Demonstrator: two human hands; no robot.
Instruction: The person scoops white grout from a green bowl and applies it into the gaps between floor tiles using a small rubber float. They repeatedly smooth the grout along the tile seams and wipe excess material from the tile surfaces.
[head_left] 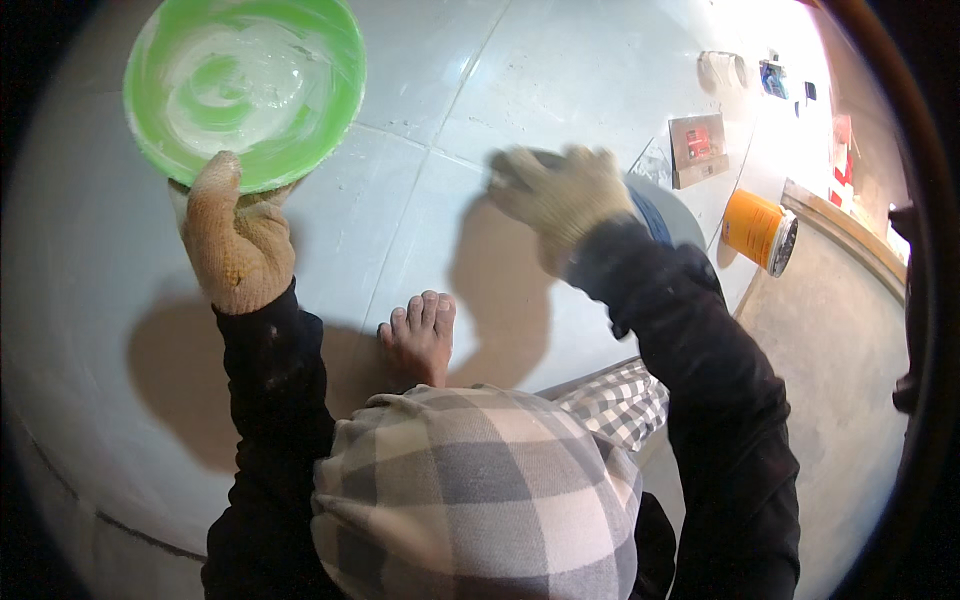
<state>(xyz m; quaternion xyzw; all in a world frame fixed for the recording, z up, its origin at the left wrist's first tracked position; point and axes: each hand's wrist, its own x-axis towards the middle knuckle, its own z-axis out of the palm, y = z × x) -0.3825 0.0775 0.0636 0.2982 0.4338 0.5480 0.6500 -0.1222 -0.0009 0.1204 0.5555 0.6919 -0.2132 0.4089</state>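
We have the round green bowl (pixel 337 110) at twelve o'clock from our left hand (pixel 238 245), fingers clamped on its near rim, and between nine and ten from our right hand (pixel 565 195), whose bent fingers' hold we cannot tell.

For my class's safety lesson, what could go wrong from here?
The gloved left hand grips the green bowl at one edge only, so the bowl might tip and spill its white paste. The bare foot on the tiled floor could slip on any spill, or be hit if the bowl drops.
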